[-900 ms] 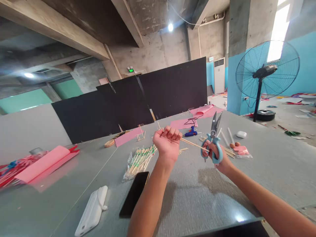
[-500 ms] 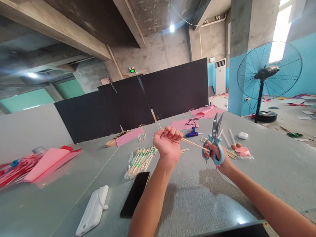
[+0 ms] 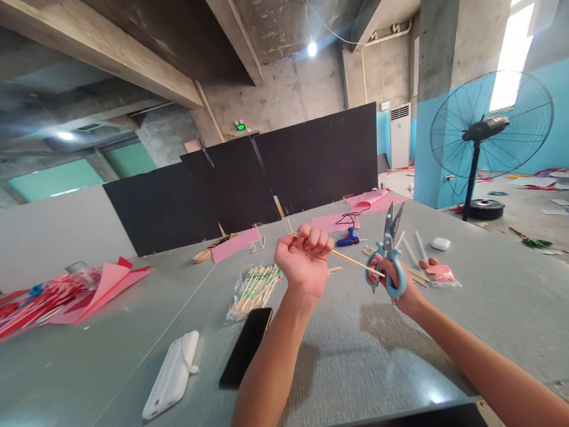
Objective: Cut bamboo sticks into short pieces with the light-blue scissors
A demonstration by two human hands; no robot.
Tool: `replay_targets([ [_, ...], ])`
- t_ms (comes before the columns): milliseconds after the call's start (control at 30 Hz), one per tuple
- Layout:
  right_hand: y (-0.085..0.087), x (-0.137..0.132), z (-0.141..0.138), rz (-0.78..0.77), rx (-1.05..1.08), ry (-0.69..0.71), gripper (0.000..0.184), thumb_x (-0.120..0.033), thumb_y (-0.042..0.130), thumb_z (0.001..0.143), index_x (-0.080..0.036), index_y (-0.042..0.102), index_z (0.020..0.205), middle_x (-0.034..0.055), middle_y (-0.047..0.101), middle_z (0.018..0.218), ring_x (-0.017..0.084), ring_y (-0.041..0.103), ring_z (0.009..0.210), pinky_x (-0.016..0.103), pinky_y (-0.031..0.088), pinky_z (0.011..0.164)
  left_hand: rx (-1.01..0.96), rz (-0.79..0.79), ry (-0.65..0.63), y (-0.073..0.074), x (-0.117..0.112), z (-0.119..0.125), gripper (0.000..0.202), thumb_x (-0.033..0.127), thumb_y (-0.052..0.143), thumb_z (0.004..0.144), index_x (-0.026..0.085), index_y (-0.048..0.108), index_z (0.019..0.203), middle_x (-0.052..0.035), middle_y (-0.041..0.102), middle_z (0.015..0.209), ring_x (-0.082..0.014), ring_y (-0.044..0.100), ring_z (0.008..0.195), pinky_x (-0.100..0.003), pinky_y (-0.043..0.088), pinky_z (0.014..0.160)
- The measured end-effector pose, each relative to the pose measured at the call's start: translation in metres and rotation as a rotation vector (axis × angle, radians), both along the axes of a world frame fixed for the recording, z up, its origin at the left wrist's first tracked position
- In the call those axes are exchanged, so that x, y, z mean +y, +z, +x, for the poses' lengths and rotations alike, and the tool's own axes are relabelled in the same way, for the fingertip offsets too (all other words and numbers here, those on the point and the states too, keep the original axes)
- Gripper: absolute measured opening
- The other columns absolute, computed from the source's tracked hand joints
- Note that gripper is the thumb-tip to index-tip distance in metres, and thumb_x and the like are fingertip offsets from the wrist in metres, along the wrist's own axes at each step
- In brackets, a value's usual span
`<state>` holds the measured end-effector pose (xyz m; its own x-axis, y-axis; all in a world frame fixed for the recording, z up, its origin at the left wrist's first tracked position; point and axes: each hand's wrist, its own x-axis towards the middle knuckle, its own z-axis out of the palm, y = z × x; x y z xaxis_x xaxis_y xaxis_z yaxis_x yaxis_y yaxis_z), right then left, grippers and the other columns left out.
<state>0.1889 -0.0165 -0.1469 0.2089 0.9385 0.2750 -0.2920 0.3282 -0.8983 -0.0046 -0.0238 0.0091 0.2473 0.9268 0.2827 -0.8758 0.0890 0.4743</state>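
My left hand (image 3: 306, 258), palm turned toward me, is closed around thin wooden chopsticks (image 3: 355, 261) above the table. Their long ends stick out to the right and reach my right hand (image 3: 389, 274). That hand grips blue-handled scissors (image 3: 392, 228), whose metal blades point up and stand slightly apart. Whether its fingers also touch the stick ends I cannot tell. Below and left of my left hand lies a plastic pack of chopsticks in green-printed wrappers (image 3: 255, 289). Behind the hands a blue glue gun (image 3: 349, 238) rests on the table.
A black phone (image 3: 244, 350) and a white power bank (image 3: 171, 376) lie on the grey table at left. Pink paper (image 3: 104, 290) and red strips are further left. A small stick frame (image 3: 258, 242) stands at the back. Right are a white case (image 3: 440, 244) and a pink packet (image 3: 440, 273).
The whole view has shifted slightly, so things sit a little further right. Both hands keep their grips, with the chopsticks and scissors in nearly the same pose.
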Motion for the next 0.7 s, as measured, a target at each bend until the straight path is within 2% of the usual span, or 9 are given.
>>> replay_targets([
  [200,0.006,-0.004,-0.003,-0.018,-0.009,0.019,0.061,-0.079,0.082,0.078,-0.021,0.065,0.07,0.0004,0.058,0.057,0.017,0.056,0.056,0.031,0.043,0.052,-0.015,-0.005,-0.008,0.008,-0.013,-0.004,0.028,0.022,0.042,0.085,0.024,0.017,0.074,0.0042,0.019,0.061,-0.0128,0.023,0.054,-0.029,0.029,0.052],
  [333,0.002,-0.002,-0.002,-0.013,0.016,0.027,0.058,-0.075,0.083,0.08,-0.022,0.063,0.068,0.0001,0.058,0.059,0.017,0.054,0.057,0.032,0.045,0.056,-0.033,-0.017,-0.002,0.011,-0.013,-0.008,0.027,0.022,0.041,0.087,0.024,0.016,0.075,0.0045,0.02,0.062,-0.0124,0.024,0.054,-0.028,0.029,0.053],
  [533,-0.006,0.002,-0.001,0.001,-0.018,0.051,0.056,-0.072,0.079,0.086,-0.022,0.062,0.069,0.001,0.06,0.062,0.017,0.055,0.058,0.031,0.046,0.057,-0.055,0.003,0.024,0.014,-0.018,-0.012,0.031,0.032,0.038,0.096,0.024,0.016,0.076,0.0049,0.019,0.063,-0.0125,0.023,0.055,-0.029,0.029,0.053],
  [700,0.0,-0.002,-0.002,-0.01,-0.087,0.034,0.061,-0.077,0.078,0.083,-0.021,0.062,0.066,0.0023,0.061,0.061,0.016,0.055,0.058,0.031,0.043,0.056,-0.042,0.022,0.022,0.016,-0.026,-0.013,0.033,0.036,0.034,0.1,0.024,0.018,0.074,0.0049,0.018,0.062,-0.0129,0.021,0.056,-0.029,0.029,0.053],
])
